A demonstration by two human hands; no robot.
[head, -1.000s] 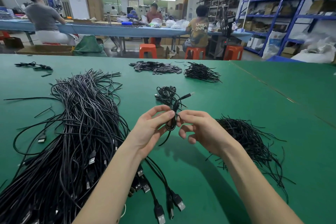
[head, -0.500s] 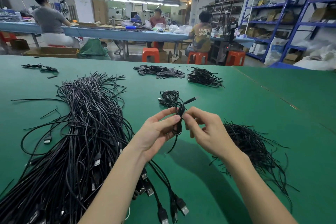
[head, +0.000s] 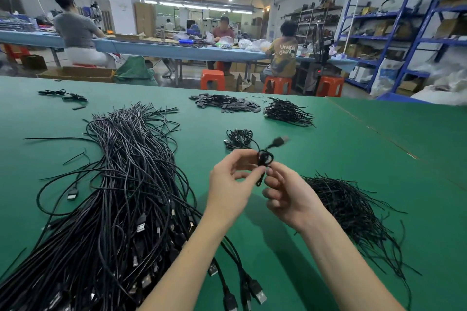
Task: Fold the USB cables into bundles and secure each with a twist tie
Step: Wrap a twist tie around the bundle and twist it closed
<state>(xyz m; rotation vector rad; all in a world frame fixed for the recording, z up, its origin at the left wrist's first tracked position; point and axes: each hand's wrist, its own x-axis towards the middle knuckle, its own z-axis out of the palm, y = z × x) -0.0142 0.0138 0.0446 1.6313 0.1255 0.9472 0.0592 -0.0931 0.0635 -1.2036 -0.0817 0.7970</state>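
Above the green table (head: pixel 328 159) I hold a small folded black USB cable (head: pixel 265 158), coiled into a tight loop with one plug sticking up to the right, blurred. My left hand (head: pixel 231 184) pinches the coil from the left with thumb and forefinger. My right hand (head: pixel 288 194) pinches its lower part from the right; a thin dark strand hangs below the fingers. A big heap of loose USB cables (head: pixel 121 197) lies to the left. A pile of black twist ties (head: pixel 348 209) lies to the right. A few finished bundles (head: pixel 238 139) sit just beyond my hands.
Farther back on the table lie a pile of flat black parts (head: pixel 225 105), another tangle of short cables (head: pixel 285 112) and a small cable group (head: pixel 63 94) at far left. A seam runs across the table at right. People sit at a blue bench behind.
The cable's hanging loop has been drawn up into a tighter coil between my fingers. Both hands rose slightly; the free plug end swings and blurs.
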